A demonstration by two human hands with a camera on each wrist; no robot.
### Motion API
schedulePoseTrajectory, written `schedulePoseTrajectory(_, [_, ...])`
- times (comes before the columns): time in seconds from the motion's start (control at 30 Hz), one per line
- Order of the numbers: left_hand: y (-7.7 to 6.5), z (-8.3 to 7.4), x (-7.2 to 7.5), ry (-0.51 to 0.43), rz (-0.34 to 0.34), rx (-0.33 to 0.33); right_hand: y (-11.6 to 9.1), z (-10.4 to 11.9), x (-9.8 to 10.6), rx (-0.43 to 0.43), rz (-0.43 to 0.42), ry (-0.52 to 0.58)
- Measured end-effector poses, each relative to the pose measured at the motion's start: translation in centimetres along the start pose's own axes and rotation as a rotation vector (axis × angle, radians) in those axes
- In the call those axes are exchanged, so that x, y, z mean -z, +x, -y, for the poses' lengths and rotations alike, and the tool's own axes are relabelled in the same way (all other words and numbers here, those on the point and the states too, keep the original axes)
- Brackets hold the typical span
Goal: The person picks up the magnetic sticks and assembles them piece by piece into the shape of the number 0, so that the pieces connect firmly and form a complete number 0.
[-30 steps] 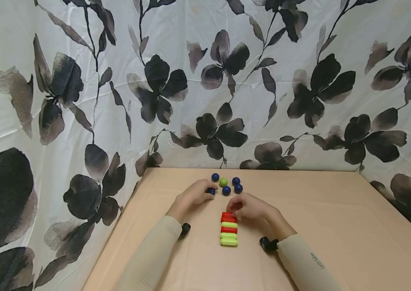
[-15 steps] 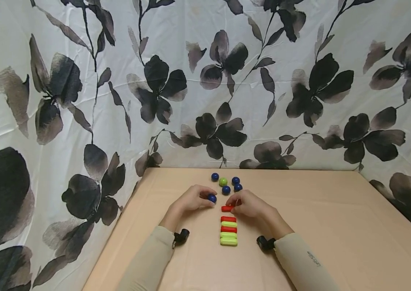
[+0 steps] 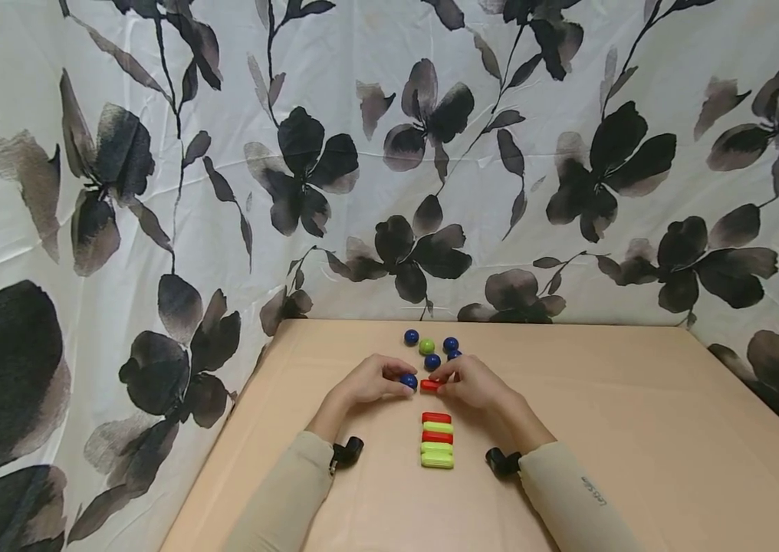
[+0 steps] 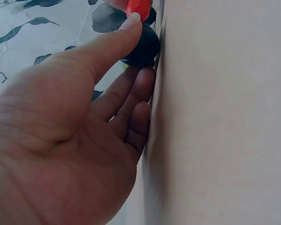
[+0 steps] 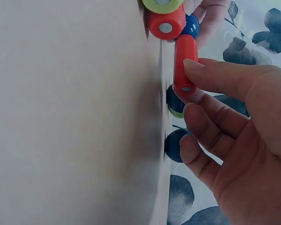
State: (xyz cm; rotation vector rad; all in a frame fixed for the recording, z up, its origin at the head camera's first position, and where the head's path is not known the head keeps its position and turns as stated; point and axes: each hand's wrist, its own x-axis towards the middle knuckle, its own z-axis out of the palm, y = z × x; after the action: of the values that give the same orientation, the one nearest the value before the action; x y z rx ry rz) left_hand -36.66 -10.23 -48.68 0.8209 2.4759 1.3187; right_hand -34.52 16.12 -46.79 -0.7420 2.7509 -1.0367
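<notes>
My left hand [image 3: 369,381] pinches a dark blue ball [image 3: 408,381] between thumb and fingers, low over the table. Opposite it, my right hand [image 3: 475,383] pinches a short red magnetic rod [image 3: 430,385] that points at the ball. In the right wrist view the rod shows a round metal spot on its end, and the ball [image 5: 191,24] sits just beyond its far end. Thumb and ball [image 4: 145,49] appear side by side in the left wrist view, the red rod [image 4: 138,8] right above. Nearer me, red and lime-green rods [image 3: 437,438] lie side by side in a row.
Behind the hands stand several blue balls [image 3: 432,362] and one green ball [image 3: 426,346], partly covered by the right fingers. A flower-print curtain [image 3: 389,169] rises behind the far edge of the tan table [image 3: 603,429]. Each wrist wears a small black camera [image 3: 348,452].
My right hand has drawn the red rod off the far end of the row and away from me. My left hand has brought the blue ball nearer and rightward, close to the rod.
</notes>
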Motion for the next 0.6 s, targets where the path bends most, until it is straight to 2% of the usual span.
schedulePoseTrajectory(0.3, [0.05, -0.13, -0.17, 0.000, -0.017, 0.022, 0.45, -0.05, -0.16, -0.023, 0.002, 0.010])
schedulePoseTrajectory(0.4, [0.06, -0.25, -0.17, -0.008, -0.013, 0.011, 0.39, -0.29, 0.01, -0.032, -0.007, 0.023])
schedulePoseTrajectory(0.6, [0.07, -0.27, -0.28, -0.021, -0.005, 0.001, -0.13, -0.68, 0.77, -0.120, -0.078, 0.092])
